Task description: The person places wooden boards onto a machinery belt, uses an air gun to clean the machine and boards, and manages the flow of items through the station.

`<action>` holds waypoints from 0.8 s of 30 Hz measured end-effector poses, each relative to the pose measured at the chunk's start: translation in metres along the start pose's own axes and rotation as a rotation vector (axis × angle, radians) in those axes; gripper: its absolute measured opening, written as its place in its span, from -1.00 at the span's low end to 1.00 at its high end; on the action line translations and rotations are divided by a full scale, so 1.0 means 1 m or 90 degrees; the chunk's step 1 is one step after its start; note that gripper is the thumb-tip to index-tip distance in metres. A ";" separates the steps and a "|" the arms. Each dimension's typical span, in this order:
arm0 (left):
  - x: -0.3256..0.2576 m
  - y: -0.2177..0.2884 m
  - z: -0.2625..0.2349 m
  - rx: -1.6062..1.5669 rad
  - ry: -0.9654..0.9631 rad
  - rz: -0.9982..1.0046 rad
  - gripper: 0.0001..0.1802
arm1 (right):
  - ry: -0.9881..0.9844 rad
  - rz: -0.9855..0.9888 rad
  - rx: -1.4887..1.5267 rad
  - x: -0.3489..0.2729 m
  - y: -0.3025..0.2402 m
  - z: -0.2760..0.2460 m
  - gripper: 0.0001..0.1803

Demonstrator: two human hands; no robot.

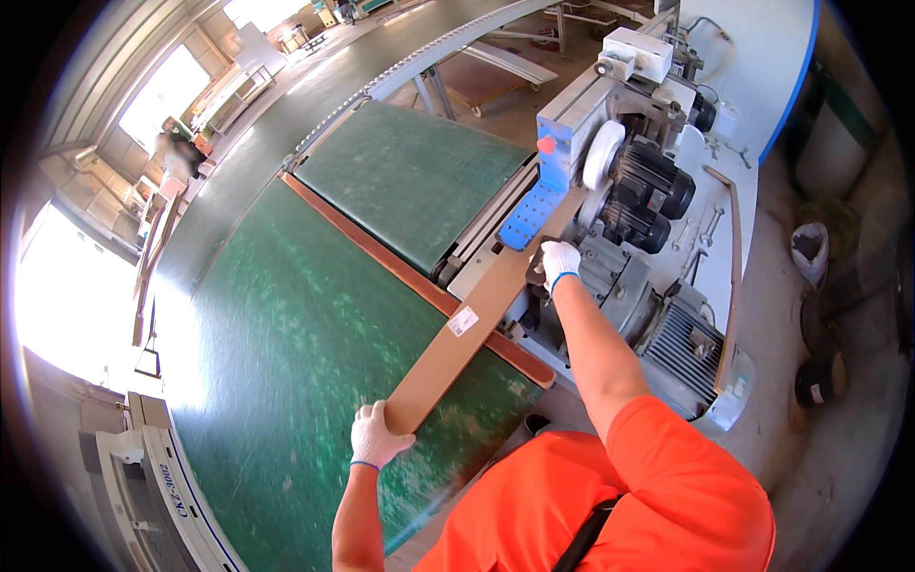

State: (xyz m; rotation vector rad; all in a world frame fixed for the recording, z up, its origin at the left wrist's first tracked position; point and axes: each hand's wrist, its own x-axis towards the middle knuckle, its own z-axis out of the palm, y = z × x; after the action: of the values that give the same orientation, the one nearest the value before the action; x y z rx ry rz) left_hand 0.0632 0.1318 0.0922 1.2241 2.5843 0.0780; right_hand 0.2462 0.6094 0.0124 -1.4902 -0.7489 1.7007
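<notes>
A long brown board (496,297) with a white label (462,321) lies slantwise across the green belt and into the machine, its far end under a blue perforated guard (534,214). My left hand (379,437), in a white glove, grips the board's near end, thumb toward me. My right hand (559,262), also gloved, is closed at the board's right edge beside a dark block on the machine; its fingertips are partly hidden, so what it grips cannot be made out.
Black motors (653,181) and a grey finned motor (681,343) sit on the machine to the right, with wrenches (710,226) beside them. A wide green belt (286,381) runs at left, a reddish rail (372,248) along it. Another person (181,153) is far left.
</notes>
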 end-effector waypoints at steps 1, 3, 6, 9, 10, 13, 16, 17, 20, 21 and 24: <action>-0.006 -0.002 0.000 0.001 -0.007 -0.007 -0.02 | 0.002 0.002 -0.013 0.012 -0.002 -0.003 -0.91; -0.021 -0.013 0.004 0.008 -0.007 -0.009 0.00 | -0.016 0.012 -0.015 0.034 -0.006 -0.011 -0.87; -0.058 -0.035 0.013 0.019 -0.007 -0.036 -0.01 | -0.043 0.019 -0.006 0.032 -0.016 -0.008 -0.87; -0.095 -0.050 0.018 0.020 -0.004 -0.064 -0.02 | -0.048 0.050 0.088 0.048 -0.019 -0.010 -0.89; -0.111 -0.055 0.021 0.020 -0.007 -0.080 -0.04 | -0.048 0.053 0.132 0.053 -0.015 -0.008 -0.87; -0.191 -0.080 0.040 0.006 0.000 -0.155 -0.06 | -0.004 0.016 0.061 0.029 -0.004 -0.008 -0.88; -0.294 -0.080 0.080 -0.033 0.011 -0.255 -0.02 | -0.164 -0.044 0.029 -0.028 0.022 -0.020 -0.86; -0.327 -0.063 0.086 -0.054 -0.007 -0.301 -0.01 | -0.240 -0.047 -0.010 -0.057 0.030 -0.020 -0.84; -0.400 -0.020 0.134 -0.212 -0.084 -0.464 0.05 | -0.403 0.034 -0.108 -0.139 0.056 -0.016 -0.82; -0.407 -0.009 0.151 -0.281 -0.110 -0.513 0.07 | -0.436 0.056 -0.136 -0.162 0.064 -0.012 -0.84; -0.407 0.054 0.143 -0.358 -0.119 -0.619 0.11 | -0.558 0.147 -0.159 -0.208 0.097 -0.001 -0.83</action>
State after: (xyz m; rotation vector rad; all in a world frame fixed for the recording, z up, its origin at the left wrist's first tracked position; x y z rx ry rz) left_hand 0.3880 -0.1552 0.0572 -0.2350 2.4393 0.4170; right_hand 0.2430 0.3825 0.0485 -0.9529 -1.3050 2.5449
